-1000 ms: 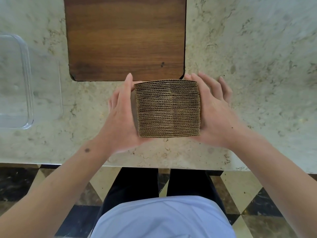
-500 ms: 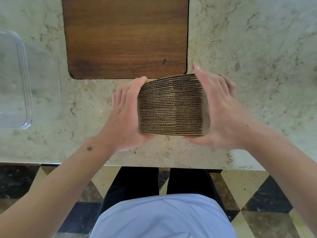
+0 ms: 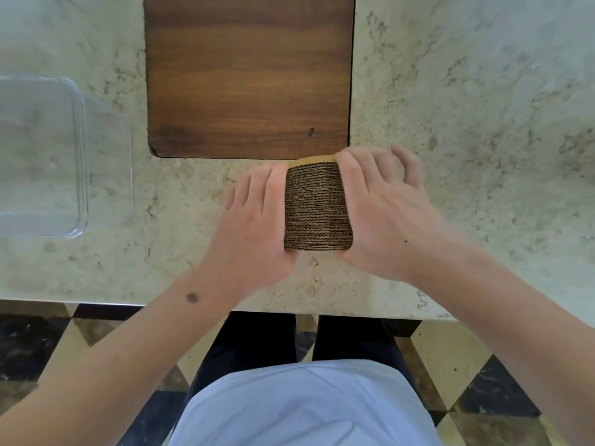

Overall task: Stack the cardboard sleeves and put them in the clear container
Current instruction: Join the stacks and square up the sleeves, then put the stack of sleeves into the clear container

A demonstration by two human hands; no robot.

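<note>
The stack of cardboard sleeves [image 3: 317,207] is clamped between the left hand [image 3: 257,226] and the right hand [image 3: 386,217], palms pressed against its two sides, probably so the corrugated edges are kept flush. It is held just over the marble worktop [image 3: 467,123], directly before the inset wooden board [image 3: 248,75]. The clear container [image 3: 79,149] is found well off to the left hand's side, apparently empty.
</note>
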